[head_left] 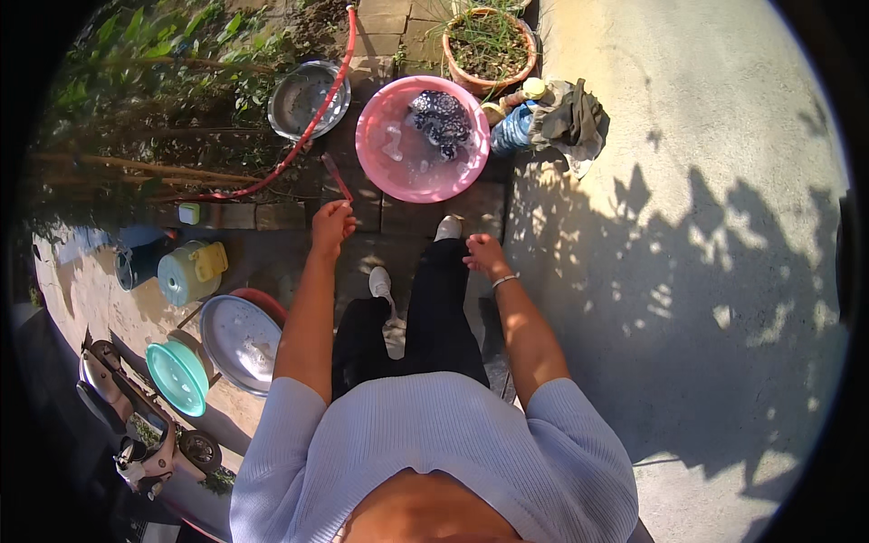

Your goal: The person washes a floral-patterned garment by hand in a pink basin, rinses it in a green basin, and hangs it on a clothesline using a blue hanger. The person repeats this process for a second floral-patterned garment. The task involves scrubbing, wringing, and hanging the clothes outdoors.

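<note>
My left hand (333,228) is raised with its fingers closed. A slim red stick-like thing (336,176) with a paler far end runs out from its fingertips; its kind is too small to make out. Over my right knee, my right hand (486,254) has its fingers curled in, and nothing shows in them. Ahead of both hands stands a pink basin (369,172) of cloudy, sudsy water. Dark patterned cloth (441,119) lies partly under the water, bunched toward the basin's right side.
A red hose (319,116) curves past a metal basin (288,101) at the far left. Beyond the pink basin are a potted plant (489,45) and a blue bottle (512,129) beside dark cloth (572,118). Buckets, a green basin (177,378) and a scooter (145,425) stand left.
</note>
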{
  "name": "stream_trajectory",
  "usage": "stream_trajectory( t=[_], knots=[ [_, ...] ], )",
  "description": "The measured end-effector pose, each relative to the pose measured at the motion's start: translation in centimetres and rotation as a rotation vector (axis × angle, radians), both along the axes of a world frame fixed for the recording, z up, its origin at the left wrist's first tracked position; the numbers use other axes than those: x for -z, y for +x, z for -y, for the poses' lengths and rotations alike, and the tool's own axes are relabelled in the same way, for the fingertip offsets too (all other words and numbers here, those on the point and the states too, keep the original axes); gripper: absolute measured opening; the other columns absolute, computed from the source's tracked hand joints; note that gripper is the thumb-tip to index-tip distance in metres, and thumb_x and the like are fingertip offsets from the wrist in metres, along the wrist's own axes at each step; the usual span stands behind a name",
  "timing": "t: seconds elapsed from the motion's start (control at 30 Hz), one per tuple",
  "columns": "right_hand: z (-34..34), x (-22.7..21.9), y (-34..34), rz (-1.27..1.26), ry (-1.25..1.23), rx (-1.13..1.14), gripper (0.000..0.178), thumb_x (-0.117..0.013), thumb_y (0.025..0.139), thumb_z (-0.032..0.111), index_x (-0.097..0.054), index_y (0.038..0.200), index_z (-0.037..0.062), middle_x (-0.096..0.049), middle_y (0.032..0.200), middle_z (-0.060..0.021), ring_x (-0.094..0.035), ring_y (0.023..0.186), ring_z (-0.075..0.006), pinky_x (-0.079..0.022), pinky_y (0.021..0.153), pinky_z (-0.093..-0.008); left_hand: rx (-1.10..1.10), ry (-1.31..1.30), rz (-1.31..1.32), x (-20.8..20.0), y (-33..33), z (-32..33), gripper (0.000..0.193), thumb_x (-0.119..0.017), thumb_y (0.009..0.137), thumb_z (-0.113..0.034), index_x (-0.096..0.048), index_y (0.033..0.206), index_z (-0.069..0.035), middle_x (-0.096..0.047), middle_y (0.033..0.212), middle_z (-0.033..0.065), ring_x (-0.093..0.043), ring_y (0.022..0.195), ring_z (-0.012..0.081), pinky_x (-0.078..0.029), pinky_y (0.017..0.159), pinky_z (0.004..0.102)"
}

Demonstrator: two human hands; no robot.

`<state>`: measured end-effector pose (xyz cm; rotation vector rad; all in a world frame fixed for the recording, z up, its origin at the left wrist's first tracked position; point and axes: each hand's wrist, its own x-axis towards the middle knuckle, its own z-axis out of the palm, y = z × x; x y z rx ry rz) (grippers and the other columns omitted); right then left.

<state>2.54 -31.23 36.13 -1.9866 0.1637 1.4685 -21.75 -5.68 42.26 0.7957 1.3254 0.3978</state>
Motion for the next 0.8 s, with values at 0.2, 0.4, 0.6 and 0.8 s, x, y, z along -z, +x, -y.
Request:
stream_trajectory(
  t=[0.2,0.4,0.6,0.8],
  knots=[
    [-12.9,11.5,9.4,0.073,0.024,-0.188,0.054,-0.062,0.084,0.029,-0.041,0.129,0.0099,-0.057,0.101,-0.0097,-0.061,0.065,-0.0175,-0.052,0.049,-0.0290,-0.137,-0.282,-0.084,14.0,8.8,-2.8,0.031,-0.059,0.088,-0.019,-0.053,0.116,-0.006,-0.060,0.093,0.0034,-0.060,0.074,0.0158,-0.051,0.061,0.0273],
    [-24.2,28.1,17.3,0.709,0.182,-0.780,0.079,-0.069,0.073,0.044,-0.032,0.137,0.0146,-0.037,0.125,-0.0359,-0.038,0.118,-0.0487,-0.035,0.101,-0.0463,-0.033,-0.260,-0.034,33.1,15.6,-6.5,0.057,-0.057,0.088,-0.026,-0.032,0.139,-0.014,-0.041,0.131,0.0102,-0.049,0.109,0.0251,-0.050,0.078,0.0361],
    [-31.8,38.7,16.1,0.734,-0.105,-0.634,0.095,-0.075,0.059,0.053,-0.034,0.138,0.0188,-0.028,0.134,-0.0333,-0.035,0.122,-0.0459,-0.033,0.103,-0.0458,-0.125,-0.387,-0.111,43.7,23.2,-6.1,0.071,-0.056,0.086,-0.047,-0.027,0.141,-0.014,-0.034,0.141,0.0103,-0.038,0.123,0.0321,-0.039,0.096,0.0505],
    [-30.1,42.0,13.3,0.066,0.294,0.058,0.024,-0.070,0.062,0.009,-0.063,0.080,-0.0059,-0.062,0.068,-0.0038,-0.053,0.054,-0.0128,-0.046,0.053,-0.0272,-0.348,-0.665,0.462,48.5,26.8,-6.5,0.062,-0.050,0.085,-0.059,-0.047,0.126,-0.013,-0.054,0.122,0.0092,-0.050,0.111,0.0295,-0.040,0.095,0.0520]
  ],
)
